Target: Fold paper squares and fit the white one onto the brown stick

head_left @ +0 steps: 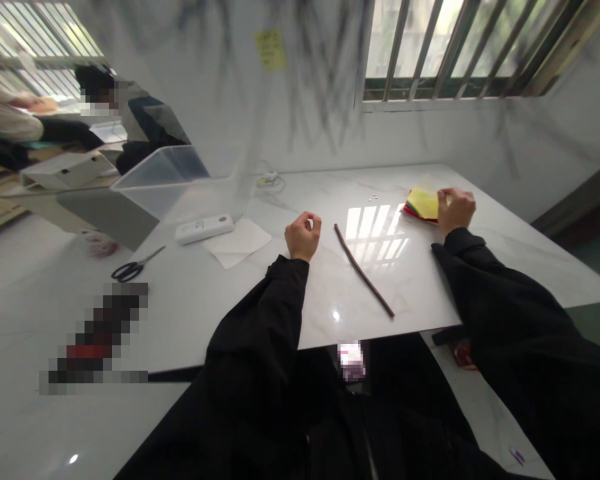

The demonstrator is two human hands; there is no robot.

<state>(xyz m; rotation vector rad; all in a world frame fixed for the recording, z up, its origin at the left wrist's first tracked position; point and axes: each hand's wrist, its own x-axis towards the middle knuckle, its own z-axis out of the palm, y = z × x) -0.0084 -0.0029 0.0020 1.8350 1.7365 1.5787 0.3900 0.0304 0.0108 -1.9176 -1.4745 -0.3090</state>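
My left hand [303, 237] rests on the white marble table [280, 293] near its middle, fingers curled into a loose fist with nothing visible in it. My right hand [455, 209] is at the far right, fingers closed on the edge of a stack of coloured paper sheets [422, 203], yellow on top with red and green below. A thin dark brown stick [363, 269] lies on the table between my hands. Two or three tiny white bits [373, 197] lie just left of the paper.
Black-handled scissors [135, 266] lie at the left, beside a white rectangular device [204, 228] and a white paper sheet [239, 241]. A clear plastic bin [163, 177] stands behind them. A white cable [268, 179] lies by the wall. Another person [105, 100] sits at far left.
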